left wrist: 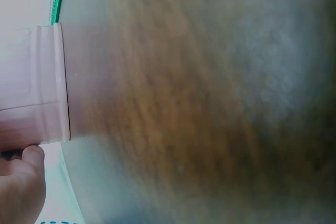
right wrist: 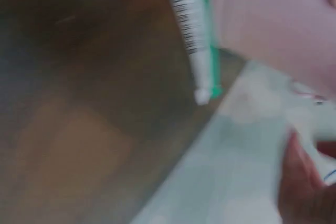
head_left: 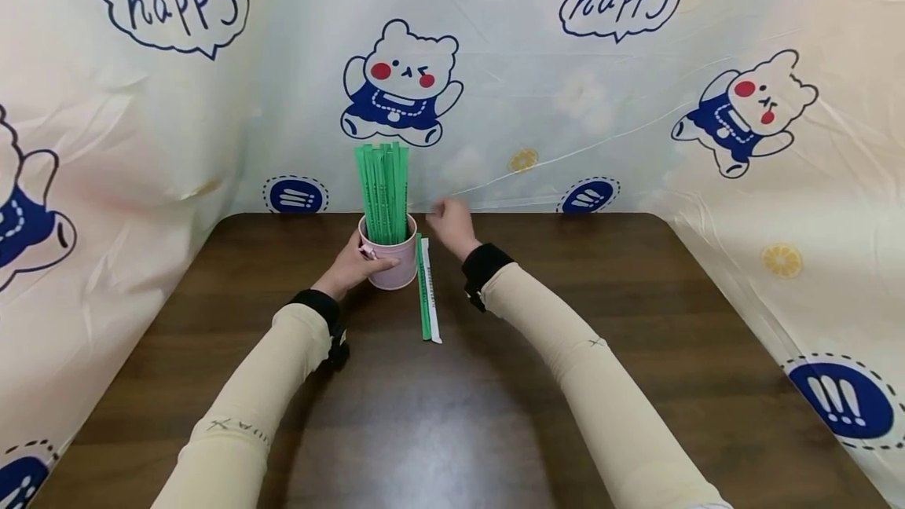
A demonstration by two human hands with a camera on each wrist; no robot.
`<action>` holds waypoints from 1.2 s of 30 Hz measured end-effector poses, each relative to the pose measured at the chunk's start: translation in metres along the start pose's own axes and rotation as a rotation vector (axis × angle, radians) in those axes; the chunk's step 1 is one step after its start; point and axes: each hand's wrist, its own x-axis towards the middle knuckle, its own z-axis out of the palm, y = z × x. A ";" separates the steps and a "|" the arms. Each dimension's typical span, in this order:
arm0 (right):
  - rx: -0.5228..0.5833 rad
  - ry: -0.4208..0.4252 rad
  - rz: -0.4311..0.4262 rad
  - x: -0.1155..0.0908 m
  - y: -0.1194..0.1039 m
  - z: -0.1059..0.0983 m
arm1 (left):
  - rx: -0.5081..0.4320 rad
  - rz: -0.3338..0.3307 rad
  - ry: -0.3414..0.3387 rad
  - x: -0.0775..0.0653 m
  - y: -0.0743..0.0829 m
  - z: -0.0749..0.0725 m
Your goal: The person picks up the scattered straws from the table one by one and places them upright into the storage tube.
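A pink pail [head_left: 393, 266] stands toward the table's far edge, packed with a bundle of long green wrapped straws [head_left: 384, 191] that rise well above its rim. My left hand [head_left: 351, 265] grips the pail from its left side, thumb across the front; in the left wrist view that hand [left wrist: 23, 182] shows at the pail's wall. To the right of the pail, my right hand [head_left: 452, 226] is raised with nothing visible in it, its fingers bent and blurred. On the tabletop beside the pail, a green wrapped straw [head_left: 425, 297] and a white wrapped straw [head_left: 430, 293] lie side by side.
The brown wooden table [head_left: 438, 422] spreads out on all sides of the pail. A pale cloth [head_left: 509, 100] printed with cartoon bears hangs right behind the far edge and along both sides. Black straps [head_left: 486, 264] circle both wrists over cream sleeves.
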 end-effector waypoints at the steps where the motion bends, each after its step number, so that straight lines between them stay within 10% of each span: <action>1: -0.032 -0.054 0.046 -0.002 0.008 0.001 | 0.000 0.000 -0.001 0.000 0.000 0.000; 7: -0.095 -0.272 0.230 -0.015 0.044 0.018 | 0.006 -0.011 -0.021 -0.003 -0.002 0.005; 18: -0.240 -0.240 0.184 -0.027 0.043 0.022 | 0.022 -0.007 -0.016 -0.008 -0.010 0.009; 25: -0.180 -0.076 0.205 -0.002 0.021 -0.034 | 0.016 -0.016 -0.018 -0.008 -0.004 0.006; 36: -0.015 0.210 -0.024 0.029 -0.056 -0.123 | 0.041 -0.013 -0.010 -0.006 0.005 0.000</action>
